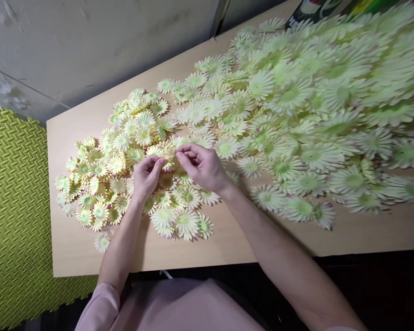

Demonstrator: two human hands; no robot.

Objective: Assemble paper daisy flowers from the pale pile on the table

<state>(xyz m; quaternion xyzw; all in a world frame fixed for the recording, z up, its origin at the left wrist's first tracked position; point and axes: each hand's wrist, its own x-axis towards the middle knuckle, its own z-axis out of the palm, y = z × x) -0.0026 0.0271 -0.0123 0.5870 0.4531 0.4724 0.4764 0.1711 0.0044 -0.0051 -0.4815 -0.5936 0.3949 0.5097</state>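
Note:
Both hands meet over the flower pile in the middle of the table. My left hand [147, 177] is closed, thumb and forefinger pinched at the edge of a pale yellow artificial flower [170, 153]. From the other side, my right hand [204, 168] pinches the same flower with thumb and forefinger. It is small and slightly blurred, so its outline against the pile is hard to make out. Around the hands lie many loose flower heads [187, 223], cream to pale green with some pinkish petal tips.
A dense heap of flower heads [100, 170] lies left of the hands. A larger spread of flower heads [307, 115] covers the table's right side. The wooden table [76, 255] stands against a grey wall [100, 41]. Green woven-pattern foam mats [15, 207] are at the left.

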